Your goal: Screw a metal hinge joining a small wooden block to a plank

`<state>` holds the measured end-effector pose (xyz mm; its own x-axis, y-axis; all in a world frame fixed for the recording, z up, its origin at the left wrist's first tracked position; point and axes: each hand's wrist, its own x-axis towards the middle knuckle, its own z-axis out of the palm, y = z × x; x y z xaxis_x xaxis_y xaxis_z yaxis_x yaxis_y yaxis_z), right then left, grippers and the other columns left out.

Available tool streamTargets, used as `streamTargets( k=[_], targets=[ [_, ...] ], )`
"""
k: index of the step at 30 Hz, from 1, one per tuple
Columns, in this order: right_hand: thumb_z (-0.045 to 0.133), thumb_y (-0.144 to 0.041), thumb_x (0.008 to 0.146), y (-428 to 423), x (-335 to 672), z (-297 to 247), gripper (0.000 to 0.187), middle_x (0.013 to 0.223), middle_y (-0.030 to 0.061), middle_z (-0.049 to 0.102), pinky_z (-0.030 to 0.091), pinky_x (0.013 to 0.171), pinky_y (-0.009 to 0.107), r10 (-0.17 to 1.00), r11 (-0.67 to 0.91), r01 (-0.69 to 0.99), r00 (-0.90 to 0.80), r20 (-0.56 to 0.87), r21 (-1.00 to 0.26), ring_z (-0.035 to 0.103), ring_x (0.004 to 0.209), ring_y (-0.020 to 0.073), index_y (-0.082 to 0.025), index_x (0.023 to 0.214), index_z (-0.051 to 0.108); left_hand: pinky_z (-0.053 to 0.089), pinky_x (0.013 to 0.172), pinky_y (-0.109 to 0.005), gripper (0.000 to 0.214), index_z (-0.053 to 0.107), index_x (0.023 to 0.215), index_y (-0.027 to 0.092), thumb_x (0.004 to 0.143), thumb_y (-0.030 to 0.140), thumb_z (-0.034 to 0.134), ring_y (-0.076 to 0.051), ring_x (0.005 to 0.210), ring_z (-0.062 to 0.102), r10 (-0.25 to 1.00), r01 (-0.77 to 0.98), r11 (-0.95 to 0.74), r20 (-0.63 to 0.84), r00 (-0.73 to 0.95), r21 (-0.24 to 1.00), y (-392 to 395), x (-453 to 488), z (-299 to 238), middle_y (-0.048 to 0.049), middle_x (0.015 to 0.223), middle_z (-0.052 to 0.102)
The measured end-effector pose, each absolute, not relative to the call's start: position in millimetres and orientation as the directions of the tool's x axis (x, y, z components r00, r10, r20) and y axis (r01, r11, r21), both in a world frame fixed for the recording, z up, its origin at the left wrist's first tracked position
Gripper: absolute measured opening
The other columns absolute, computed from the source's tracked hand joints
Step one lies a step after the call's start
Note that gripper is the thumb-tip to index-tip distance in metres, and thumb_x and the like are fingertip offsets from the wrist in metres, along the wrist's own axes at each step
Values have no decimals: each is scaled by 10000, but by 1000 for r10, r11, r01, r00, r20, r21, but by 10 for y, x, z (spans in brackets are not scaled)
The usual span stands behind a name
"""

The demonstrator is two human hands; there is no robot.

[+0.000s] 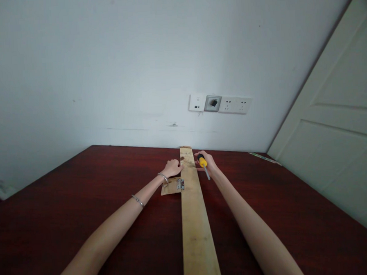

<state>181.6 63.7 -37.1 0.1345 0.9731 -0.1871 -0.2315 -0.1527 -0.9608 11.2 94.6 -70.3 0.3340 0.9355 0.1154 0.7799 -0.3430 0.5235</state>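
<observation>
A long wooden plank (196,235) runs away from me along the tabletop, its far end close to the wall. At its left edge, my left hand (172,168) is closed on the wood, fingers partly hidden. My right hand (207,160) grips a screwdriver (203,162) with a yellow and black handle, its metal shaft pointing back toward me. Some fingers of that hand reach the plank's right edge. Nearer to me than my left hand, a metal hinge (180,184) lies across the joint between the plank and a small wooden piece (170,186).
The dark red tabletop (112,182) meets a pale wall (121,67) with sockets (235,105) above it. A thin, narrow strip (264,158) lies at the table's back right. A white panelled door (339,125) stands on the right.
</observation>
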Motion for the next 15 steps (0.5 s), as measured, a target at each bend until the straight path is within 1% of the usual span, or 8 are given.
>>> streamTargets(
  k=[2,5,9,12,15],
  targets=[
    [508,-337,693,646,1811,-374,209,478,-38,475,403,430,226,973,-149,-246,135,-186,-958,512,479,125,-164,774,593,381,655,-279,313,559,497,146,779,279,538,-202,641,558,934,761,-345,121,336,550,925,124,-715,-53,530,558],
    [519,-341,693,654,1807,-377,227,483,-33,484,380,408,210,978,-127,-264,130,-166,-956,514,481,124,-159,799,603,367,584,-249,313,560,505,139,783,273,513,-166,587,519,930,721,-346,120,346,601,914,120,-743,-28,511,524],
    [525,-342,684,654,1784,-361,243,469,-35,475,376,398,200,986,-83,-281,114,-119,-956,521,488,128,-158,811,619,349,522,-223,280,575,504,125,750,240,511,-137,545,482,935,655,-318,112,337,685,933,116,-801,-5,490,496],
    [531,-320,672,654,1754,-338,229,496,-22,511,403,415,202,989,-55,-280,116,-91,-958,537,507,129,-153,795,628,367,521,-215,223,617,541,108,714,209,518,-140,568,507,942,597,-278,92,324,753,951,127,-843,-6,518,532],
    [535,-318,668,655,1736,-323,221,569,4,573,426,425,209,990,-39,-271,121,-75,-962,557,529,132,-153,778,633,402,559,-221,182,663,615,89,689,183,525,-147,606,543,944,527,-237,65,324,816,955,139,-867,-19,584,593]
  ],
)
